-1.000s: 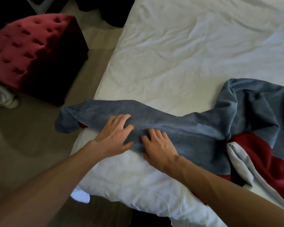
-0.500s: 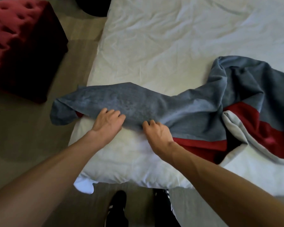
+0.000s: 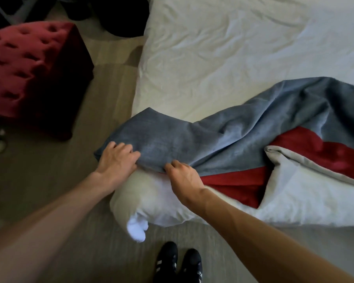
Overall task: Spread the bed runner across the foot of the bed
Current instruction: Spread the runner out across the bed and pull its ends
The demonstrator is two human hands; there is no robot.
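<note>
Looks down on a corner at the foot of a bed point(image 3: 223, 58) dressed in creased white linen.

Shows the bed runner point(image 3: 202, 144), grey with a red band and a pale grey lining, lying rumpled and only partly spread across the near end of the bed. Left end draped over the bed's corner and just past its side edge. Middle gathered into a narrow fold. Right part bunched, with a strip of lining turned up, running out of view at the right.

Places the left hand point(image 3: 117, 160) at the runner's left end, fingers point(image 3: 127, 149) curled onto the grey cloth and gripping it at the bed's corner. Places the right hand point(image 3: 184, 180) just beside it, fingers point(image 3: 174, 165) curled and pinching the runner's near edge, close to the start of the red band. Leaves a short stretch of grey cloth between the two hands.

Includes a white corner of bedding point(image 3: 136, 231) hanging below the left forearm. Also a red tufted ottoman point(image 3: 29, 68) on the floor point(image 3: 49, 180) to the left of the bed, well apart from the runner. Also a pair of black shoes point(image 3: 178, 262) with white stripes on the floor by the foot of the bed.
</note>
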